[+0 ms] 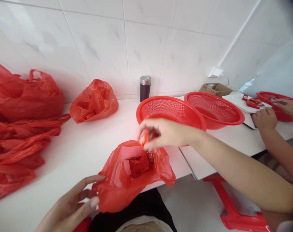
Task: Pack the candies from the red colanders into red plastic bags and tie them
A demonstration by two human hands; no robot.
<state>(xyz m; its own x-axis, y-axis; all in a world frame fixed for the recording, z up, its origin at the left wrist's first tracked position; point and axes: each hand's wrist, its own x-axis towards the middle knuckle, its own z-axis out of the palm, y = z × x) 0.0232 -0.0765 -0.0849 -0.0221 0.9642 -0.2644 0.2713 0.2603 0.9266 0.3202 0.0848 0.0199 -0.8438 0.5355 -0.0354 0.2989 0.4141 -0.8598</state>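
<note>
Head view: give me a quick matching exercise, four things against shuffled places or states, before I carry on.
Things
1. Left hand
2. Tumbler
3. Right hand
4. Cardboard box

Places or states
A. Holding something red
B. Below the white wall fitting
C. At the open bag's left edge
D. Upright, silver-topped

Pairs: 1-C, 2-D, 3-A, 4-B

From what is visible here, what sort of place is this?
Probably a shared indoor workroom: white worktops carry red plastic bags and red perforated baskets, and another person's hands show at the right.
</note>
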